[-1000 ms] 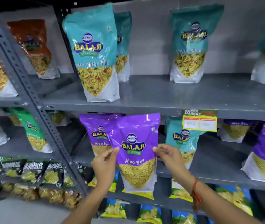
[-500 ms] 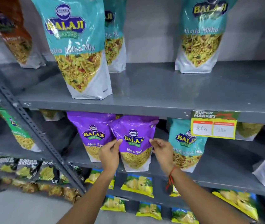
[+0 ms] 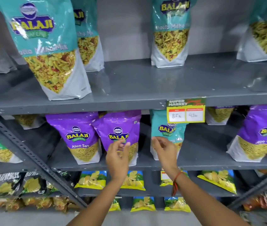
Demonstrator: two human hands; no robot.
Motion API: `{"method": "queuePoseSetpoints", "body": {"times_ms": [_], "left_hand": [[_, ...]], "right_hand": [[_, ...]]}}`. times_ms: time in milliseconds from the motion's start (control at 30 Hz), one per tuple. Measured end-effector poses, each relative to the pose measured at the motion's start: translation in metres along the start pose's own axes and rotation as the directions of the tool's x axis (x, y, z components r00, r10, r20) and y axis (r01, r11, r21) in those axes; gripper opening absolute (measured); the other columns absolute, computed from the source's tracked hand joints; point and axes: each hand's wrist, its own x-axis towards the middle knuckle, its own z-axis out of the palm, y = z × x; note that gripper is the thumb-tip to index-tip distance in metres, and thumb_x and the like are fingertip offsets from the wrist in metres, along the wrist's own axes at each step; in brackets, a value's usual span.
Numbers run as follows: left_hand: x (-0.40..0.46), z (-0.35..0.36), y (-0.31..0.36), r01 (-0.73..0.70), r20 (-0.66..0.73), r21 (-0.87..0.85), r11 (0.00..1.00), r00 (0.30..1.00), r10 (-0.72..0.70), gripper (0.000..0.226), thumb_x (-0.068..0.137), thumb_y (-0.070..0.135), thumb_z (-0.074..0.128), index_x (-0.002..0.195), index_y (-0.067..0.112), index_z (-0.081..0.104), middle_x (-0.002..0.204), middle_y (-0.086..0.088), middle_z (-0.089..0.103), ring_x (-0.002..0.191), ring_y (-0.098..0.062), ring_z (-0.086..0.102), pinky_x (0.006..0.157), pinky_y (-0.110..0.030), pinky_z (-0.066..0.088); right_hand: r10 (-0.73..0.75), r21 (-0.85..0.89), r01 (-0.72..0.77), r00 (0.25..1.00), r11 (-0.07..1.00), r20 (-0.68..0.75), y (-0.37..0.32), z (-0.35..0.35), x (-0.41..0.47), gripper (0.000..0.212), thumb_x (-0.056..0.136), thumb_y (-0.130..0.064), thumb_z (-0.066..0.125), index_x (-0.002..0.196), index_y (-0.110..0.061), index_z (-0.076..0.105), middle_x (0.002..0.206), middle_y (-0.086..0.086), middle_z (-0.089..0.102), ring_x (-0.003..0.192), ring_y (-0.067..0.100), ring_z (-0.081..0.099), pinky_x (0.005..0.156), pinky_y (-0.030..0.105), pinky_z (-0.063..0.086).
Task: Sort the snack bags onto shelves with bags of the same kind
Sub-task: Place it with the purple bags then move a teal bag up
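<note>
A purple Aloo Sev bag (image 3: 119,128) stands upright on the middle shelf (image 3: 202,164), right beside another purple Aloo Sev bag (image 3: 77,136). My left hand (image 3: 118,154) hovers in front of its lower part, fingers apart, holding nothing. My right hand (image 3: 165,150) is open too, just in front of a teal Khatta Mitha Mix bag (image 3: 167,129) that stands to the right on the same shelf. A third purple bag (image 3: 263,132) stands at the far right.
Several teal Khatta Mitha Mix bags (image 3: 48,46) stand on the upper shelf (image 3: 137,88). A price tag (image 3: 185,111) hangs from its front edge. Yellow-and-blue chip bags (image 3: 217,180) fill the lower shelves. A slanted metal brace (image 3: 31,159) crosses the left side.
Both hands set the purple bag on the middle shelf beside the other purple one and let go. My right hand has drifted right, towards the teal bag.
</note>
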Motion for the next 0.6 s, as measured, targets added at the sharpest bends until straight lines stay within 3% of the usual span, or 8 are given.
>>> {"method": "queuePoseSetpoints", "body": {"times_ms": [67, 133, 200, 267, 333, 433, 500, 600], "left_hand": [[-0.013, 0.027, 0.010, -0.035, 0.184, 0.028, 0.999, 0.983, 0.029, 0.032, 0.086, 0.047, 0.060, 0.105, 0.023, 0.071, 0.093, 0.000, 0.071, 0.082, -0.012, 0.067, 0.075, -0.042, 0.058], [-0.018, 0.059, 0.018, -0.060, 0.364, 0.132, 0.989, 0.931, 0.008, 0.059, 0.086, 0.056, 0.050, 0.129, 0.016, 0.061, 0.121, -0.008, 0.068, 0.108, -0.021, 0.066, 0.092, -0.045, 0.055], [-0.013, 0.088, 0.025, -0.008, 0.437, 0.236, 0.972, 0.894, -0.099, 0.073, 0.091, 0.054, 0.048, 0.147, 0.008, 0.040, 0.149, -0.015, 0.048, 0.136, -0.029, 0.046, 0.111, -0.045, 0.040], [-0.004, 0.109, 0.027, 0.108, 0.417, 0.258, 0.960, 0.884, -0.212, 0.070, 0.095, 0.047, 0.050, 0.149, 0.005, 0.034, 0.154, -0.018, 0.039, 0.142, -0.033, 0.038, 0.114, -0.044, 0.035], [0.006, 0.122, 0.023, 0.132, 0.375, 0.237, 0.962, 0.902, -0.216, 0.064, 0.094, 0.052, 0.050, 0.136, 0.003, 0.051, 0.139, -0.021, 0.056, 0.128, -0.038, 0.053, 0.101, -0.045, 0.045], [0.013, 0.130, 0.013, 0.080, 0.285, 0.142, 0.987, 0.951, -0.118, 0.067, 0.087, 0.066, 0.048, 0.097, 0.001, 0.064, 0.097, -0.020, 0.073, 0.090, -0.039, 0.068, 0.067, -0.045, 0.053], [0.012, 0.129, 0.014, 0.024, 0.256, 0.161, 0.987, 0.965, -0.065, 0.048, 0.090, 0.049, 0.059, 0.068, 0.007, 0.050, 0.069, -0.018, 0.065, 0.066, -0.040, 0.061, 0.046, -0.037, 0.033], [0.004, 0.119, 0.028, -0.036, 0.244, 0.210, 0.977, 0.970, -0.017, 0.046, 0.091, 0.040, 0.063, 0.060, 0.017, 0.037, 0.051, -0.006, 0.047, 0.048, -0.024, 0.039, 0.043, -0.030, 0.018]], "right_hand": [[-0.022, -0.060, 0.011, 0.983, 0.998, -0.184, 0.005, -0.026, 0.006, 0.011, 0.090, -0.033, 0.069, 0.082, -0.026, 0.070, 0.065, -0.006, 0.068, 0.060, -0.004, 0.061, 0.058, 0.009, 0.043], [-0.001, -0.020, -0.006, 0.943, 1.000, -0.333, 0.009, -0.050, 0.018, 0.012, 0.089, -0.029, 0.070, 0.090, -0.018, 0.066, 0.069, 0.005, 0.066, 0.060, -0.001, 0.060, 0.058, 0.016, 0.044], [0.087, 0.013, -0.088, 0.940, 0.996, -0.330, 0.021, -0.069, 0.038, 0.028, 0.088, -0.029, 0.071, 0.108, -0.012, 0.062, 0.082, 0.008, 0.064, 0.069, 0.006, 0.060, 0.070, 0.029, 0.049], [0.199, -0.006, -0.204, 0.963, 0.979, -0.180, 0.035, -0.082, 0.058, 0.048, 0.084, -0.037, 0.075, 0.123, -0.012, 0.061, 0.101, 0.005, 0.068, 0.088, 0.014, 0.064, 0.084, 0.037, 0.053], [0.246, -0.006, -0.246, 0.969, 0.969, -0.034, 0.047, -0.089, 0.070, 0.045, 0.081, -0.043, 0.076, 0.113, -0.012, 0.071, 0.101, 0.009, 0.074, 0.091, 0.014, 0.067, 0.083, 0.043, 0.055], [0.149, -0.024, -0.149, 0.989, 0.988, 0.000, 0.054, -0.087, 0.075, 0.033, 0.084, -0.037, 0.076, 0.080, -0.004, 0.075, 0.076, 0.018, 0.074, 0.067, 0.012, 0.060, 0.065, 0.045, 0.046], [0.103, -0.015, -0.104, 0.994, 0.994, -0.036, 0.052, -0.087, 0.073, 0.029, 0.085, -0.032, 0.075, 0.077, -0.004, 0.077, 0.076, 0.019, 0.076, 0.062, 0.006, 0.062, 0.063, 0.042, 0.047], [0.055, -0.032, -0.057, 0.996, 0.998, -0.064, 0.051, -0.091, 0.064, 0.026, 0.086, -0.029, 0.074, 0.078, -0.005, 0.079, 0.066, 0.005, 0.076, 0.057, 0.000, 0.058, 0.058, 0.036, 0.047]]}}
